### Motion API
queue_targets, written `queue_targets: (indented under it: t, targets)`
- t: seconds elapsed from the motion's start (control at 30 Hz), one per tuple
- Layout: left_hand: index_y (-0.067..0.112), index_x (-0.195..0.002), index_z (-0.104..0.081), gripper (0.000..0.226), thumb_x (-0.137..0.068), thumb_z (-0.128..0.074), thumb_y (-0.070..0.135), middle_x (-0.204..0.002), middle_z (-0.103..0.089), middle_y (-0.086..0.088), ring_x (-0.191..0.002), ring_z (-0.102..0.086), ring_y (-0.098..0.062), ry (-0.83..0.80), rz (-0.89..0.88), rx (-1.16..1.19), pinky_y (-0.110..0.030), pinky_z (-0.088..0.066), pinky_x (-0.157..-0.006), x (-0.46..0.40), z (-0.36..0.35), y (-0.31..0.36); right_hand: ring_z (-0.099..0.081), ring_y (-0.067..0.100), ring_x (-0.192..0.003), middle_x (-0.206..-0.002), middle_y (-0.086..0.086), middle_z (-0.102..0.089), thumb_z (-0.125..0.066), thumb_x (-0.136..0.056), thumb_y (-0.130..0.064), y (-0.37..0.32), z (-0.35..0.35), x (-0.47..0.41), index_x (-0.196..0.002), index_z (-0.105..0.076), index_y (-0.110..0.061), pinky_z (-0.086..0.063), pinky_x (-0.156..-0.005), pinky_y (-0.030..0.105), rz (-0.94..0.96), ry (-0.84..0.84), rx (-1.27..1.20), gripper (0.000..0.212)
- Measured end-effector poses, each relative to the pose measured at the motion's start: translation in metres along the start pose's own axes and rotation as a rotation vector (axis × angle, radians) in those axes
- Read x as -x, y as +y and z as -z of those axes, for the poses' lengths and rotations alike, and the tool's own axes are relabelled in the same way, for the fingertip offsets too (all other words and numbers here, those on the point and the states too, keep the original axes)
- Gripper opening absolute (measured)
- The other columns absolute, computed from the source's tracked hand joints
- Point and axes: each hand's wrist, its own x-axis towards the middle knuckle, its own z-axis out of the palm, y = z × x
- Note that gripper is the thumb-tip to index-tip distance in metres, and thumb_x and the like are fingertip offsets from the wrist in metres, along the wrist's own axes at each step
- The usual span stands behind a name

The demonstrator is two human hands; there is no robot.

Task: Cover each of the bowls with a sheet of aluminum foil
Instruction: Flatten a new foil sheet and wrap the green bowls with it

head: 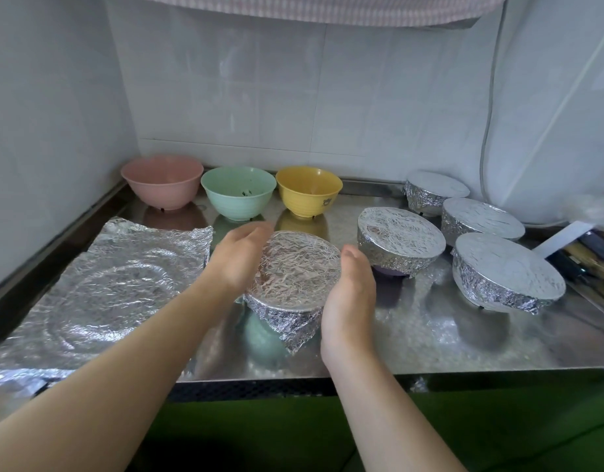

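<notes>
A pale green bowl (261,335) stands at the front of the steel worktop (430,338), its crinkled foil cover (293,270) tight on top. The left hand (237,258) and right hand (350,298) flank it, fingers straight, gripping nothing. No readable writing.

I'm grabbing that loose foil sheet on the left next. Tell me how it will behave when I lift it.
The loose foil sheet looks thin and heavily crinkled, so it will probably flop and bend rather than stay flat. It likely weighs very little. Its far edge already looks ragged, so it may tear if pulled hard; lifting it by two corners seems safer.
</notes>
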Motion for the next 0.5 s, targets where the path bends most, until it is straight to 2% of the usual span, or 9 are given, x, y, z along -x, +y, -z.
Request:
queue_targets:
  t: [0.07,0.13,0.23,0.33,0.43,0.5]
  targets:
    - [0.035,-0.118,-0.075,0.028,-0.104,-0.052,0.038,-0.113,-0.072,0.020,-0.106,-0.068,-0.003,-0.037,0.007,0.037,-0.024,-0.052,-0.091,-0.002,0.000,-0.005,-0.055,0.011,-0.133,-0.144,-0.010,-0.060,-0.046,-0.101,-0.041,0.000,-0.004,0.002,-0.145,-0.060,-0.025,-0.041,-0.118,0.039,-0.023,0.015,-0.001,0.050]
    - [0.033,-0.114,-0.076,0.030,-0.105,-0.048,0.024,-0.106,-0.071,0.022,-0.102,-0.067,-0.001,0.000,-0.013,0.059,-0.019,-0.052,-0.090,0.000,-0.002,-0.008,-0.060,0.015,-0.129,-0.138,-0.006,-0.067,-0.044,-0.090,-0.044,0.001,-0.008,0.000,-0.138,-0.066,-0.023,-0.044,-0.117,0.045,-0.043,0.049,-0.004,0.057]
    - [0.031,-0.100,-0.079,0.033,-0.104,-0.046,0.025,-0.098,-0.076,0.016,-0.101,-0.071,-0.010,0.075,0.034,0.202,-0.035,-0.056,-0.092,0.009,-0.004,-0.010,-0.065,0.018,-0.124,-0.128,-0.006,-0.073,-0.042,-0.085,-0.042,0.006,-0.012,-0.012,-0.121,-0.076,-0.028,-0.048,-0.114,0.049,-0.054,0.077,0.008,0.051]
    - [0.031,-0.102,-0.072,0.026,-0.104,-0.046,0.033,-0.105,-0.069,0.014,-0.100,-0.063,-0.009,0.105,0.017,0.210,-0.035,-0.049,-0.089,0.012,-0.004,-0.019,-0.066,0.019,-0.124,-0.126,-0.008,-0.074,-0.042,-0.084,-0.041,0.014,-0.012,-0.031,-0.098,-0.081,-0.041,-0.048,-0.114,0.049,-0.056,0.023,0.042,0.042]
    - [0.018,-0.091,-0.063,0.021,-0.097,-0.053,0.036,-0.081,-0.057,0.008,-0.077,-0.049,-0.017,0.116,0.006,0.198,-0.037,-0.039,-0.073,0.010,0.003,-0.023,-0.067,0.020,-0.123,-0.128,-0.008,-0.074,-0.046,-0.084,-0.046,0.018,-0.006,-0.045,-0.104,-0.081,-0.048,-0.051,-0.111,0.051,-0.095,-0.018,0.050,0.039]
    - [0.012,-0.087,-0.063,0.030,-0.089,-0.056,0.041,-0.070,-0.057,0.005,-0.072,-0.050,-0.021,0.134,0.009,0.181,-0.040,-0.039,-0.073,0.007,0.008,-0.018,-0.067,0.020,-0.124,-0.128,-0.010,-0.074,-0.049,-0.084,-0.058,0.027,0.000,-0.050,-0.116,-0.078,-0.043,-0.049,-0.113,0.054,-0.075,-0.013,0.037,0.045]
